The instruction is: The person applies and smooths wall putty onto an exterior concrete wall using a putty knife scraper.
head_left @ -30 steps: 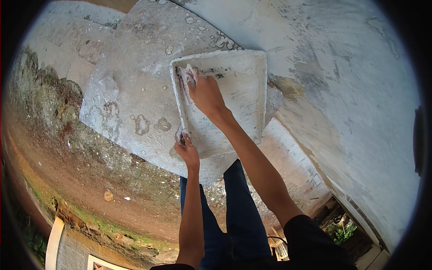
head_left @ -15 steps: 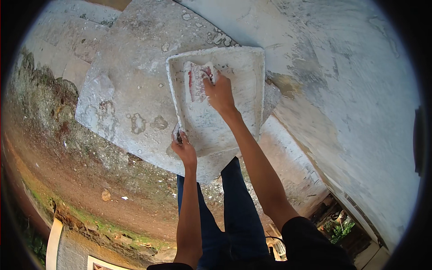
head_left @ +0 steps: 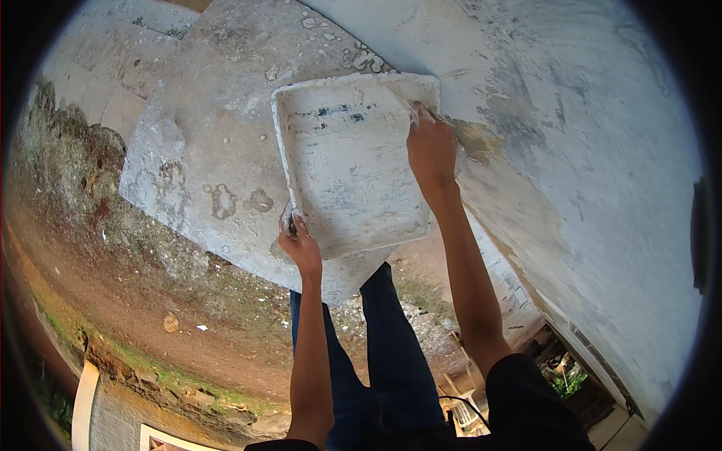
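Note:
A shallow white rectangular tray (head_left: 278, 139), crusted with plaster, has a thin smear of wet white paste over its bottom. My left hand (head_left: 299, 244), its fingers coated in white, is closed at the near left rim of the tray. My right hand (head_left: 432, 154) is closed at the tray's far right side. It grips a plaster-covered scraper (head_left: 400, 99), turned nearly edge-on, so its blade hardly shows and its handle is hidden by my fingers. Dark streaks show through the paste near the tray's far side.
Beneath the tray lies a large stained board (head_left: 226, 120) with dried plaster blobs. A patchy white wall (head_left: 587, 173) rises close on the right. Soil and mossy ground (head_left: 150, 278) spread to the left. My legs (head_left: 398, 338) stand just below the tray.
My right hand has swept the scraper from the tray's upper left to its far right side, turning its broad face out of sight. My left hand stays at the rim.

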Demonstrator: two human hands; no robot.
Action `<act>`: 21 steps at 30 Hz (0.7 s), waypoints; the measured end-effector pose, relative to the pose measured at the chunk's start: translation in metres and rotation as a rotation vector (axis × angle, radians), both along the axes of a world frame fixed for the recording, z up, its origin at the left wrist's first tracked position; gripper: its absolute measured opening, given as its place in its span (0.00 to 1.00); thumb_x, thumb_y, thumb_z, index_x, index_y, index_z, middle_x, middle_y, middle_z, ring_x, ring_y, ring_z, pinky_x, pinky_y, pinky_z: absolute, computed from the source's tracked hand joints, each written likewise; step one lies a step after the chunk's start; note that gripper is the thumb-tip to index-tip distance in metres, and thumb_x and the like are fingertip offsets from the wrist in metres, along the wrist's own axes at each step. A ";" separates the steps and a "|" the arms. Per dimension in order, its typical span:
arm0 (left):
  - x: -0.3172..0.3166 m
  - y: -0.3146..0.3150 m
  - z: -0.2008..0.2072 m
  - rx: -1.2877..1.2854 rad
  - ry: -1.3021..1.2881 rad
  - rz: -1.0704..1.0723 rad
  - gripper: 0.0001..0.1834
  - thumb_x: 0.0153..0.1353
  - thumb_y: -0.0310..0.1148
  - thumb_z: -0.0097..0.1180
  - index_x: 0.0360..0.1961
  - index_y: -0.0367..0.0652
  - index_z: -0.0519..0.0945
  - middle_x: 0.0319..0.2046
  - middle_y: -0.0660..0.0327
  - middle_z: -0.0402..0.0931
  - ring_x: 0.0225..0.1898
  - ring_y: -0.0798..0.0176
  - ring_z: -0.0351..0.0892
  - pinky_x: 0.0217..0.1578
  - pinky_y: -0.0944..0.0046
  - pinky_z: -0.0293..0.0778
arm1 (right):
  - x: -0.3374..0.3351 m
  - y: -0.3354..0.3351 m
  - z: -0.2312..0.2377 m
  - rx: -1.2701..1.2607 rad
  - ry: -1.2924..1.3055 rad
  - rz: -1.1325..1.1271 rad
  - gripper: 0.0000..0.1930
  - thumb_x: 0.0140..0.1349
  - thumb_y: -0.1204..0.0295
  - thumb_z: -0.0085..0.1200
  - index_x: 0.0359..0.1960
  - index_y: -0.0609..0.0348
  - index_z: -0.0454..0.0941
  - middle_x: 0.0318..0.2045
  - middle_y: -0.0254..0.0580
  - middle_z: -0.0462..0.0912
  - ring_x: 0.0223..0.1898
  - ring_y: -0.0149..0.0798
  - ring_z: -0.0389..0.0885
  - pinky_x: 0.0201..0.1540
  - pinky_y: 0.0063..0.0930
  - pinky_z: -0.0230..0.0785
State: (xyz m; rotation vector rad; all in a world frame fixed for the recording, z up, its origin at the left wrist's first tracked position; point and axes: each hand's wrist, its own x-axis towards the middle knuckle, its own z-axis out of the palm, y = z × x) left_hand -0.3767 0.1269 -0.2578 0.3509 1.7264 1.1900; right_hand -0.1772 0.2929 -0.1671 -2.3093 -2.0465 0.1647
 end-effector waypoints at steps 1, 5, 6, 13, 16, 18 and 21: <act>0.000 -0.001 0.001 -0.036 -0.038 -0.031 0.13 0.66 0.30 0.45 0.46 0.31 0.73 0.32 0.64 0.71 0.34 0.73 0.67 0.38 0.71 0.67 | -0.003 0.001 -0.004 -0.002 -0.006 -0.001 0.15 0.57 0.75 0.43 0.46 0.59 0.76 0.38 0.54 0.80 0.39 0.50 0.80 0.42 0.41 0.72; 0.000 -0.003 -0.002 -0.115 -0.027 -0.058 0.13 0.66 0.30 0.45 0.45 0.31 0.73 0.31 0.65 0.71 0.34 0.74 0.67 0.38 0.72 0.67 | -0.017 0.007 -0.022 0.024 -0.110 0.183 0.15 0.56 0.77 0.44 0.45 0.57 0.77 0.36 0.49 0.81 0.38 0.46 0.81 0.41 0.38 0.73; 0.000 -0.002 -0.002 -0.112 -0.032 -0.047 0.13 0.66 0.30 0.45 0.44 0.31 0.73 0.31 0.65 0.71 0.34 0.74 0.67 0.37 0.72 0.66 | -0.022 0.008 -0.021 -0.058 -0.068 0.118 0.15 0.55 0.78 0.44 0.45 0.57 0.77 0.36 0.48 0.81 0.38 0.46 0.81 0.41 0.38 0.73; -0.007 -0.005 -0.006 -0.069 -0.008 -0.020 0.11 0.66 0.30 0.47 0.42 0.32 0.75 0.30 0.67 0.70 0.32 0.75 0.65 0.32 0.72 0.64 | -0.024 -0.028 -0.026 -0.014 0.202 0.347 0.15 0.53 0.80 0.45 0.42 0.56 0.79 0.37 0.48 0.82 0.36 0.48 0.81 0.40 0.37 0.73; 0.006 0.003 -0.003 0.005 0.002 0.016 0.09 0.65 0.29 0.46 0.38 0.32 0.73 0.24 0.69 0.68 0.24 0.77 0.60 0.23 0.73 0.57 | -0.004 0.004 -0.016 0.154 0.145 0.311 0.15 0.54 0.79 0.47 0.42 0.54 0.80 0.35 0.47 0.82 0.34 0.45 0.81 0.39 0.38 0.73; 0.006 0.003 -0.004 -0.001 -0.008 0.006 0.08 0.65 0.29 0.46 0.38 0.33 0.73 0.24 0.69 0.67 0.24 0.77 0.60 0.23 0.73 0.57 | -0.002 0.013 -0.020 0.210 0.151 0.358 0.15 0.54 0.78 0.47 0.42 0.53 0.80 0.34 0.47 0.82 0.33 0.45 0.81 0.38 0.38 0.73; 0.002 -0.001 -0.007 -0.015 0.031 -0.021 0.08 0.66 0.29 0.46 0.38 0.33 0.73 0.23 0.69 0.66 0.24 0.77 0.59 0.22 0.73 0.56 | -0.009 0.010 -0.021 -0.151 0.149 0.359 0.15 0.54 0.78 0.48 0.42 0.51 0.80 0.32 0.46 0.82 0.31 0.46 0.81 0.36 0.38 0.72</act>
